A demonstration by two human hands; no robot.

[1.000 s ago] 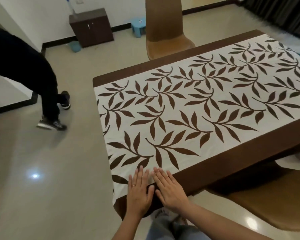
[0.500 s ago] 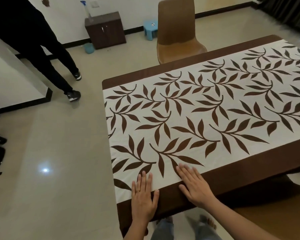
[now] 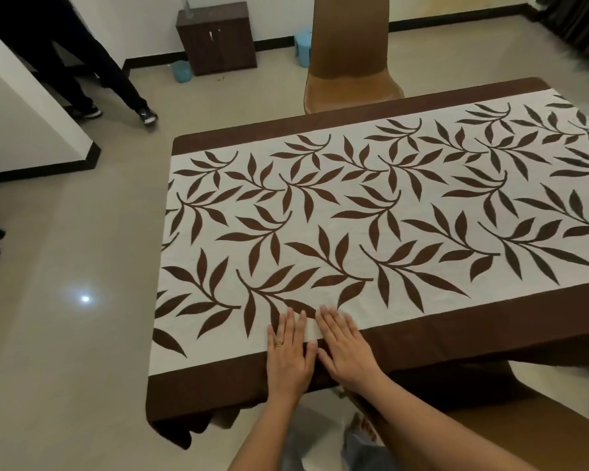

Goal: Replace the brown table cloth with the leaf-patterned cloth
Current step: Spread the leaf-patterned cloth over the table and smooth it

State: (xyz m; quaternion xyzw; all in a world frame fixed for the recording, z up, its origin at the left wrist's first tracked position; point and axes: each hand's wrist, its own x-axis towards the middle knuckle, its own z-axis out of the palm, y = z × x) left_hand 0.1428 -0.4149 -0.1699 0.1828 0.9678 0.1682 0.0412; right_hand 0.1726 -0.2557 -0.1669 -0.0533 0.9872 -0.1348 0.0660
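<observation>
The leaf-patterned cloth (image 3: 371, 219), white with brown leaves and brown borders, lies spread flat over the table and hangs over its left end. My left hand (image 3: 291, 355) lies flat with straight fingers on the cloth's near edge, a ring on one finger. My right hand (image 3: 346, 348) presses flat beside it, fingers straight and almost touching the left hand. Both rest across the seam between the white field and the near brown border (image 3: 456, 338). No separate brown table cloth can be made out.
A brown chair (image 3: 349, 59) stands at the far side of the table, another chair seat (image 3: 524, 419) at the near right. A person's legs (image 3: 92, 73) are at the far left by a white wall. A dark cabinet (image 3: 218, 42) and a blue stool (image 3: 303, 42) stand at the back.
My hands, spread apart half a second ago, have come together side by side on the near edge. The person at the left has walked farther away.
</observation>
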